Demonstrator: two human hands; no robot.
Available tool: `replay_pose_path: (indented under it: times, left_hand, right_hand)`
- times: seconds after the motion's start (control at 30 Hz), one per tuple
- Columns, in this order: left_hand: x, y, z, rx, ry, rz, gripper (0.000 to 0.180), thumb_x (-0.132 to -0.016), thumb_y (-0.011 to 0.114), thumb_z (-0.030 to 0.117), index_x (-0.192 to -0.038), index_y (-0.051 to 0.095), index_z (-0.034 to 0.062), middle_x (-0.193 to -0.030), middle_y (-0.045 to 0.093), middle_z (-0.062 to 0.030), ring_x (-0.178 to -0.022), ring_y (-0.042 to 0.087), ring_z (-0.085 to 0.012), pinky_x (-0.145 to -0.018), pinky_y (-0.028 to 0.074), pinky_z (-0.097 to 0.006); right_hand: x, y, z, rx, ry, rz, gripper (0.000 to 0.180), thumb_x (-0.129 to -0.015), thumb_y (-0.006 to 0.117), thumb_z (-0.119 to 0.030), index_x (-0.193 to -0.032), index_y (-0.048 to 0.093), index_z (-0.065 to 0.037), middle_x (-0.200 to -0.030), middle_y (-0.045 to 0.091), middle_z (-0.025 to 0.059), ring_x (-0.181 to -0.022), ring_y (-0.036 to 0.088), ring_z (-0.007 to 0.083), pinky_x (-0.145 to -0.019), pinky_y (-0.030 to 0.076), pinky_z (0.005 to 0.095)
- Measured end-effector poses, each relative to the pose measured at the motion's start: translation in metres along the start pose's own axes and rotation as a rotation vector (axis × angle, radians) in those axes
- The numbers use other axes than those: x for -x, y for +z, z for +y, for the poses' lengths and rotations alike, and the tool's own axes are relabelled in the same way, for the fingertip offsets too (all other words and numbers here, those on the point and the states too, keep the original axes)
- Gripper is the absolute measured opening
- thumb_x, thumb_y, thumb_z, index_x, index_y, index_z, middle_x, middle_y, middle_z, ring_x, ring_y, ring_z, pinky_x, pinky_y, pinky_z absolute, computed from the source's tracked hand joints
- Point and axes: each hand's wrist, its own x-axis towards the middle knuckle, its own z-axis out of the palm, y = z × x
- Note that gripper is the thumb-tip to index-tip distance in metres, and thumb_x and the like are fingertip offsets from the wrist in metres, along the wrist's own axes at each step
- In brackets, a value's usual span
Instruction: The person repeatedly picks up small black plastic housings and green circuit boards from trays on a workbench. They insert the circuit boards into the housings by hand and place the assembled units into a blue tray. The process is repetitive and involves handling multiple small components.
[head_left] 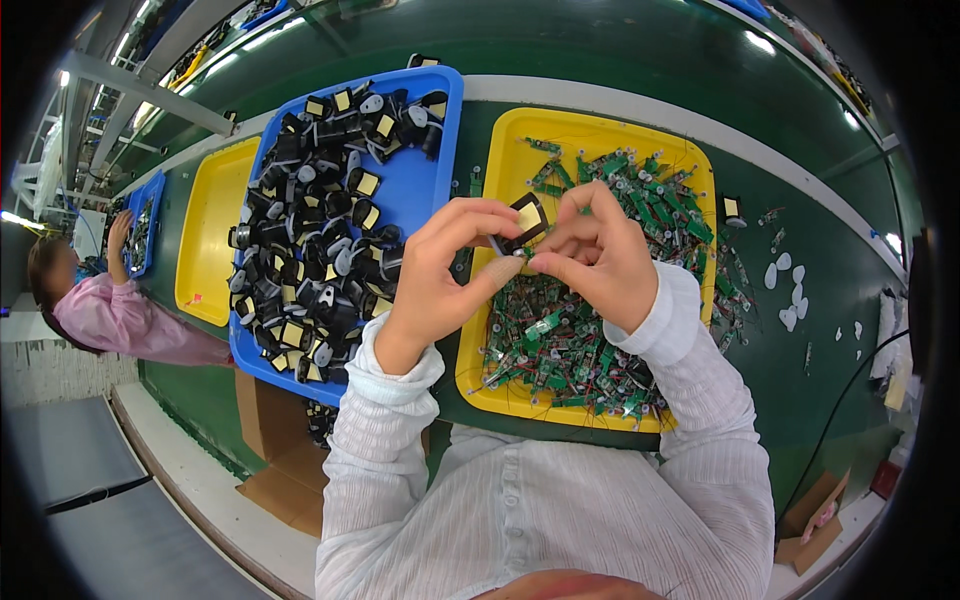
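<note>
Above the yellow tray [470, 375], my left hand [445, 275] is closed on a black plastic housing [530, 215] with a pale yellow square on its face. My right hand [605, 260] has its fingers curled in close against the housing. Its thumb and fingertip meet my left thumb at a small green circuit board [526, 254], mostly covered by the fingers. Beneath both hands, the tray holds a heap of green circuit boards [560, 345] with thin wires. To the left, a blue tray [425, 185] carries many similar black housings [320, 200].
Another yellow tray [205, 240] lies beyond the blue one. White flat pieces [797, 295], stray boards and one black housing [733, 210] are scattered on the green table at right. A person in pink [140, 320] sits far left. Cardboard boxes [280, 490] stand below the edge.
</note>
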Motion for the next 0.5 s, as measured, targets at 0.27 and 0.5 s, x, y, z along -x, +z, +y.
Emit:
replay_pose_path:
  times: [0.27,0.5]
  left_hand:
    - [0.0005,-0.0003,-0.0005,-0.025,0.001,-0.007,0.021,-0.068,0.066,0.002,-0.089,0.061,0.0009,-0.098,0.059,-0.0113,-0.087,0.059,-0.0196,-0.070,0.050,-0.027]
    - [0.0014,-0.0022,-0.0009,-0.018,-0.042,-0.053,0.022,-0.067,0.068,0.001,-0.088,0.060,-0.0016,-0.101,0.057,-0.0111,-0.089,0.059,-0.0166,-0.074,0.051,-0.026]
  right_hand:
    - [0.0015,-0.0008,-0.0062,0.052,-0.006,0.002,0.038,-0.070,0.069,-0.002,-0.093,0.039,-0.004,-0.071,0.065,0.0111,-0.064,0.064,0.0160,-0.056,0.048,0.0228]
    - [0.0029,0.0002,-0.0069,0.098,-0.041,0.011,0.038,-0.070,0.070,-0.003,-0.093,0.039,-0.004,-0.071,0.065,0.0115,-0.063,0.064,0.0169,-0.055,0.049,0.0235]
